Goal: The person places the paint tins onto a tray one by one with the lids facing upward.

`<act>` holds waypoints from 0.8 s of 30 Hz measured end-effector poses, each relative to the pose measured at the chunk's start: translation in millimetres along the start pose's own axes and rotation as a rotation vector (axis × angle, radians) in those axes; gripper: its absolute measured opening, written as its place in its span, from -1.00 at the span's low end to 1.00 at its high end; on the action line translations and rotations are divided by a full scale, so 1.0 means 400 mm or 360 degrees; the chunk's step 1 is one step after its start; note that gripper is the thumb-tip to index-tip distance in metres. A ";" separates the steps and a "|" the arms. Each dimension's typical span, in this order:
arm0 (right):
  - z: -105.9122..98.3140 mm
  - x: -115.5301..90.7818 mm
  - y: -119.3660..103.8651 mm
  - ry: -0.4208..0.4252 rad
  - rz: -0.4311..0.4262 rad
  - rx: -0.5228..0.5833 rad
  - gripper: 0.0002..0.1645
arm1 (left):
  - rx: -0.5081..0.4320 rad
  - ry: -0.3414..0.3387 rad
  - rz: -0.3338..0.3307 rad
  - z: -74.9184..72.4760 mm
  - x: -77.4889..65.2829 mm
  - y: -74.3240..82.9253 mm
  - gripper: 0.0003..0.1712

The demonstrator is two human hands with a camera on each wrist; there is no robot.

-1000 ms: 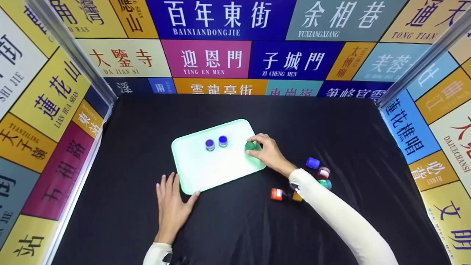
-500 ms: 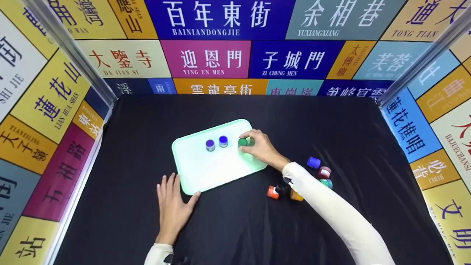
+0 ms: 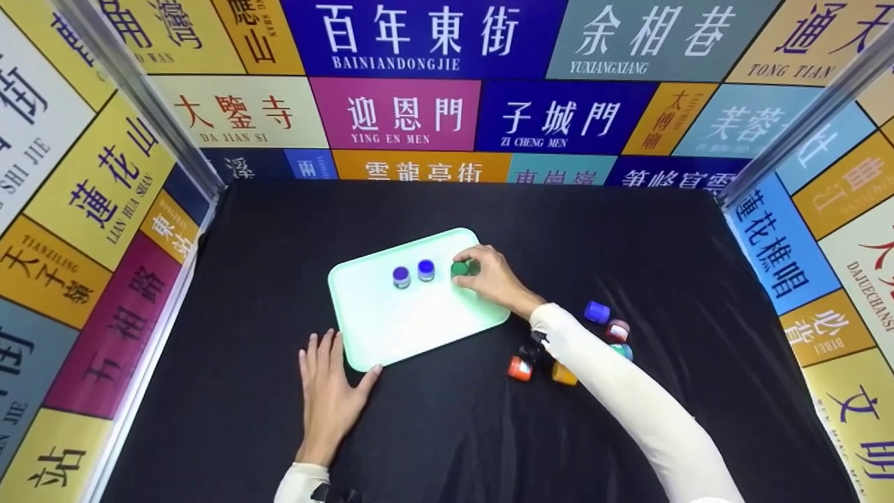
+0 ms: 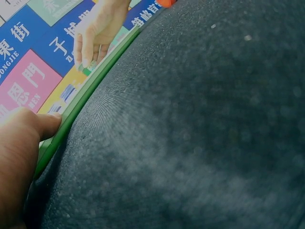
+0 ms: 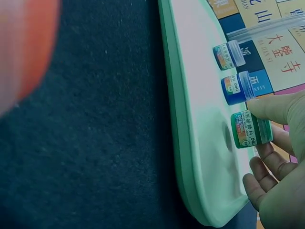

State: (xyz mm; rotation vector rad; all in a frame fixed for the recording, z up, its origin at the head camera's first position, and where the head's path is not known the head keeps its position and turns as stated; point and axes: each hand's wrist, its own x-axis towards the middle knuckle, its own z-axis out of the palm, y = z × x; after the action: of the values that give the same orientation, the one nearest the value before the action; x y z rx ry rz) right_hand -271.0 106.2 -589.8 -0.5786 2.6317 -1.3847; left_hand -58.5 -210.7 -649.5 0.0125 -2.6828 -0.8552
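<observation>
Two paint jars (image 3: pixel 426 270) stand on the far half of the tray (image 3: pixel 419 328), a third jar (image 5: pixel 244 130) to their right in the right hand (image 3: pixel 494 276). Loose jars (image 3: pixel 519 367) lie on the table (image 3: pixel 447 447) off the tray's near right corner.

From my end I've got a little green paint jar (image 5: pixel 245 130) with a printed label, lid on, pretty much upright, pinched in the right hand (image 3: pixel 493 274) over the tray's right end. Can't tell if its base is touching. The tray (image 3: pixel 398 332) is pale green, rounded corners, raised rim, lying flat at an angle, left hand's (image 3: pixel 328 402) thumb on its near-left edge. A blue jar (image 3: pixel 426 271) and a purple one (image 3: pixel 401 278) stand upright on it, near each other.
</observation>
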 end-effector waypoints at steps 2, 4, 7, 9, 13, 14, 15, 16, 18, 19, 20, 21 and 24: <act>0.004 0.009 0.000 0.0001 -0.0007 -0.0011 -0.55 | 0.0003 0.0002 0.0005 0.001 0.001 0.000 0.11; 0.009 0.018 -0.001 0.0003 -0.0020 -0.0009 -0.55 | 0.0005 0.0001 0.0010 0.001 0.001 -0.001 0.11; 0.019 0.029 -0.003 0.0005 -0.0043 -0.0006 -0.55 | 0.0007 -0.0001 0.0016 0.002 -0.001 -0.002 0.11; 0.026 0.036 -0.006 0.0000 -0.0060 -0.0008 -0.56 | 0.0008 0.0003 0.0018 0.002 -0.002 -0.004 0.11; 0.038 0.042 -0.012 -0.0010 -0.0089 -0.0036 -0.57 | 0.0000 0.0014 0.0029 0.004 -0.003 -0.004 0.10; 0.040 0.043 -0.014 -0.0010 -0.0097 -0.0046 -0.57 | -0.0001 0.0014 0.0032 0.004 -0.003 -0.004 0.10; 0.042 0.044 -0.016 -0.0011 -0.0105 -0.0055 -0.57 | -0.0002 0.0015 0.0035 0.003 -0.002 -0.003 0.11; 0.044 0.044 -0.018 -0.0015 -0.0113 -0.0066 -0.56 | 0.0000 0.0014 0.0038 0.003 -0.002 -0.003 0.11; 0.049 0.046 -0.021 -0.0021 -0.0124 -0.0084 -0.56 | 0.0005 0.0008 0.0038 0.002 -0.002 -0.003 0.11; 0.051 0.047 -0.023 -0.0026 -0.0126 -0.0087 -0.56 | 0.0008 0.0005 0.0035 0.002 -0.002 -0.003 0.12; 0.053 0.047 -0.024 -0.0031 -0.0129 -0.0086 -0.56 | 0.0011 0.0001 0.0031 0.002 -0.002 -0.003 0.12; 0.055 0.048 -0.025 -0.0037 -0.0129 -0.0083 -0.56 | 0.0011 -0.0002 0.0027 0.002 -0.003 -0.004 0.12; 0.058 0.048 -0.024 -0.0045 -0.0119 -0.0078 -0.56 | 0.0010 -0.0016 0.0016 0.004 -0.004 -0.005 0.12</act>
State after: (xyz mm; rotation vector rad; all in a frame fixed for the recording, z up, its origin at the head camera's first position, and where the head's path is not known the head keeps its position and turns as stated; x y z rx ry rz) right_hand -279.9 76.2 -594.0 -0.7044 2.6540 -1.3248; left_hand -57.8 -211.0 -652.4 -0.0041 -2.6925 -0.8460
